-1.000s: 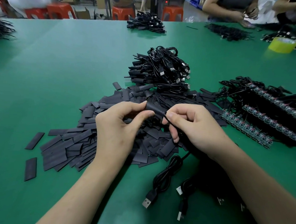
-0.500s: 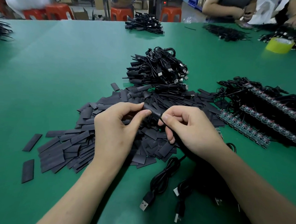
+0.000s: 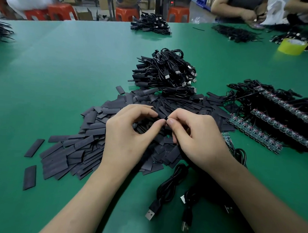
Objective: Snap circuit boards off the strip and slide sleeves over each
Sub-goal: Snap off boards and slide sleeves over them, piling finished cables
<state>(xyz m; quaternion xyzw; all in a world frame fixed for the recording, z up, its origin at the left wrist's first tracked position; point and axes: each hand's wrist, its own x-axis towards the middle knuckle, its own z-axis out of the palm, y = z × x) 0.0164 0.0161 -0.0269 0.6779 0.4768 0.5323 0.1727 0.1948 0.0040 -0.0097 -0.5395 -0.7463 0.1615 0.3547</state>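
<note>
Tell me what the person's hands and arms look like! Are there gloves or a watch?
No gloves and no watch. The left hand and right hand are bare, with no rings on the fingers that show, and the nails look short and unpainted. The left forearm and right forearm are bare too: no sleeves, bracelets or markings show in the picture.

Over the green table [image 3: 62,65], the left hand [image 3: 128,138] and right hand [image 3: 197,138] meet fingertip to fingertip, both pinching one black sleeve [image 3: 159,114] above a spread pile of flat sleeves [image 3: 70,152]. A heap of cables [image 3: 166,72] lies behind, strips of circuit boards [image 3: 254,135] to the right, loose USB cables [image 3: 165,191] beneath the right forearm, a yellow tape roll [image 3: 291,46] far right
</note>
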